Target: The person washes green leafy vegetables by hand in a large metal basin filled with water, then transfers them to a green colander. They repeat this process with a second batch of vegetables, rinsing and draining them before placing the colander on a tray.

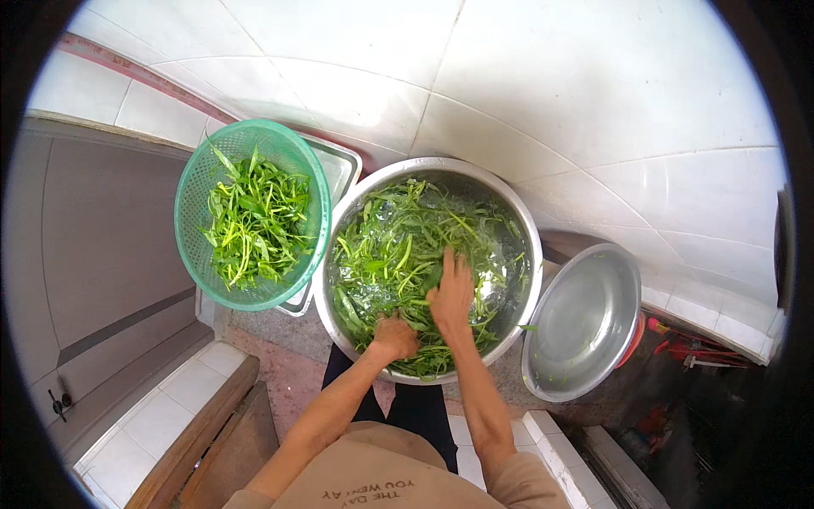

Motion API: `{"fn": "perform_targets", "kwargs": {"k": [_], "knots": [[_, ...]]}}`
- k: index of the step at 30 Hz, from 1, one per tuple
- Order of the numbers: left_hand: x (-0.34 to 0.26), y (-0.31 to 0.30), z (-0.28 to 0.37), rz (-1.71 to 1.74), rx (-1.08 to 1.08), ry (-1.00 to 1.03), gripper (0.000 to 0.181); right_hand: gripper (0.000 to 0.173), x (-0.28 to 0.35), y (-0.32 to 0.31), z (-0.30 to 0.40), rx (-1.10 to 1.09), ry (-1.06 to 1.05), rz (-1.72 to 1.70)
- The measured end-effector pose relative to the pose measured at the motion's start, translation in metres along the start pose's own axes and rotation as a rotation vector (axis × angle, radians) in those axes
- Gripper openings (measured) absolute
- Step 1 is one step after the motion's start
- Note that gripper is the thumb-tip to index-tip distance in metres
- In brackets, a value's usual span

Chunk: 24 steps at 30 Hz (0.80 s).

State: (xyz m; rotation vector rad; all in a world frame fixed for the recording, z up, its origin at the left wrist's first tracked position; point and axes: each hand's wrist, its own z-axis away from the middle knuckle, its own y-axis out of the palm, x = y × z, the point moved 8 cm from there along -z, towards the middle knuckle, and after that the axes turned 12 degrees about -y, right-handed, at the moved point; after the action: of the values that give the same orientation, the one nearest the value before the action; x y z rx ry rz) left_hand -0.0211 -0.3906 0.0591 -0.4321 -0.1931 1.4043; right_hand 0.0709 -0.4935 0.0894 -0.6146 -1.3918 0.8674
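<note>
A wide metal basin of water stands in front of me, with loose leafy green vegetables, possibly water spinach, floating through it. Inside its near left part, my left hand is pushed down among the stems; its fingertips are hidden under leaves, so whether it grips any is unclear. My right hand reaches further in, right of the middle, fingers stretched forward and thumb apart, the tips touching wet greens at the water surface. To the left of the basin, a green plastic colander holds a heap of similar cut greens.
Partly under the colander lies a rectangular metal tray. A second metal basin leans tilted at the right, with leaf bits inside. White wall tiles rise behind. Grey cabinet doors stand left, and red objects lie far right.
</note>
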Motion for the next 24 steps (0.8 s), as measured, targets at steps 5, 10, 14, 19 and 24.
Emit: {"fn": "perform_targets", "kwargs": {"k": [5, 10, 14, 19, 24], "knots": [[0.011, 0.031, -0.023, 0.092, -0.078, -0.002, 0.041, 0.066, 0.085, -0.005, 0.028, 0.021, -0.355, 0.275], [0.007, 0.006, -0.005, 0.053, -0.061, 0.063, 0.034, 0.071, 0.033, 0.025, -0.038, 0.388, -0.149, 0.2], [0.01, 0.007, -0.001, 0.119, -0.059, 0.04, 0.034, 0.074, 0.052, 0.037, -0.028, 0.193, -0.368, 0.347], [0.01, 0.007, 0.0, 0.143, 0.042, 0.004, 0.033, 0.069, 0.032, 0.018, -0.045, 0.043, 0.11, 0.292], [0.006, 0.015, -0.007, 0.168, 0.052, 0.061, 0.038, 0.053, 0.079, 0.021, -0.018, 0.302, -0.151, -0.212]]}}
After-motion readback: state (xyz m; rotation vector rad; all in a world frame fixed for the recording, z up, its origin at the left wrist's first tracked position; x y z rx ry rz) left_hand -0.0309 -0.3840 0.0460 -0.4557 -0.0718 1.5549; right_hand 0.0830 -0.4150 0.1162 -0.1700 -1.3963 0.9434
